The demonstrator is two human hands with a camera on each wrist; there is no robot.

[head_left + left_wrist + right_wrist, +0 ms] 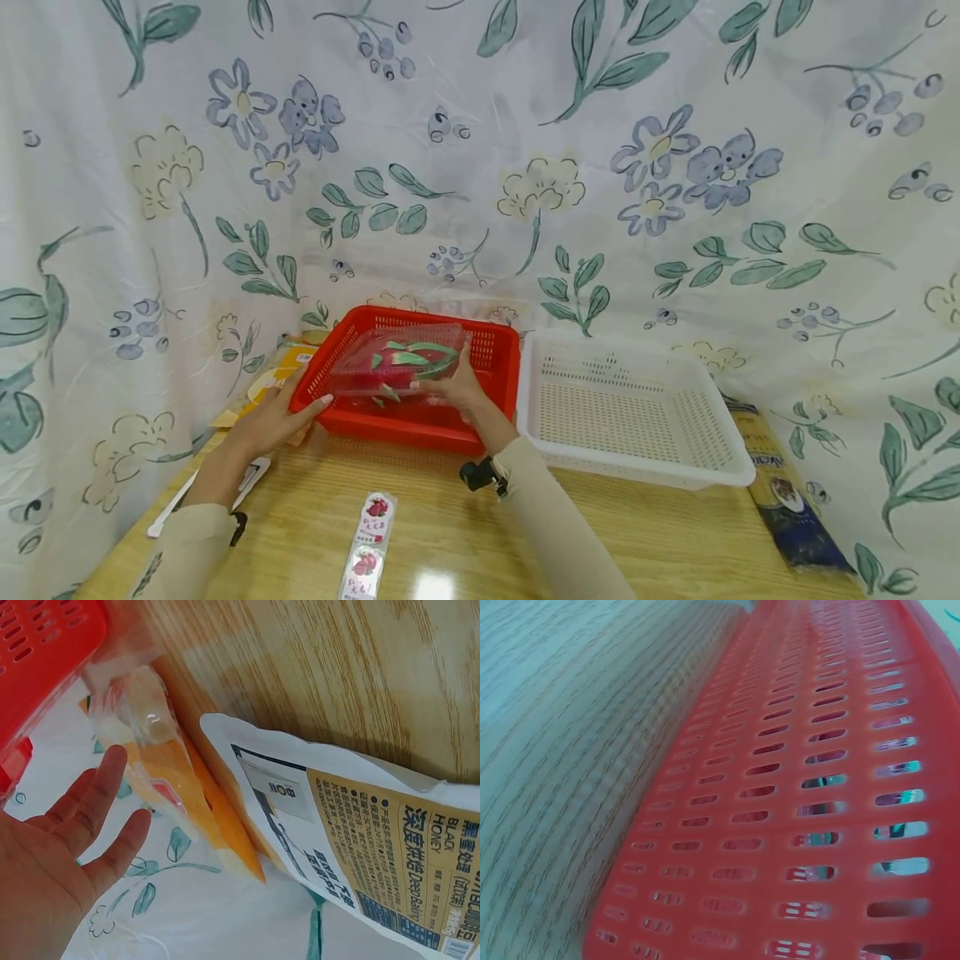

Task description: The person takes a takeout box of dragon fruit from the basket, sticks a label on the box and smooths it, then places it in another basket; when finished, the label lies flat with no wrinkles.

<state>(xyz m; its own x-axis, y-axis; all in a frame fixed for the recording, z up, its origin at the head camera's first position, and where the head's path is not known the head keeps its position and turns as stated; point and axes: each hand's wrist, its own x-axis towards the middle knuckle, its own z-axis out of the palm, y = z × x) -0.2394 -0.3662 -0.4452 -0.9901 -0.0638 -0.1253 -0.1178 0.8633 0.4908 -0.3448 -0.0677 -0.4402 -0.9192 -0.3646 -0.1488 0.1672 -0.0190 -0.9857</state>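
Inside the red plastic basket (405,432) lies a clear plastic box (352,379) with pink, green-tipped dragon fruit (386,357) showing through it. My right hand (456,390) grips the right end of this box, thumb at its front edge and fingers at the far side. At the basket's left front corner is my left hand (266,423), its thumb extended toward the rim. The left wrist view shows that hand's fingers (97,802) spread, holding nothing. Only the perforated basket wall (787,826) fills the right wrist view, so the right hand is hidden there.
A white perforated basket (637,471) stands right of the red one, with a blue and gold bag (795,508) beyond. An orange package (202,799) and a printed pouch (375,840) lie at the left. A strip of dragon fruit stickers (367,542) lies in front.
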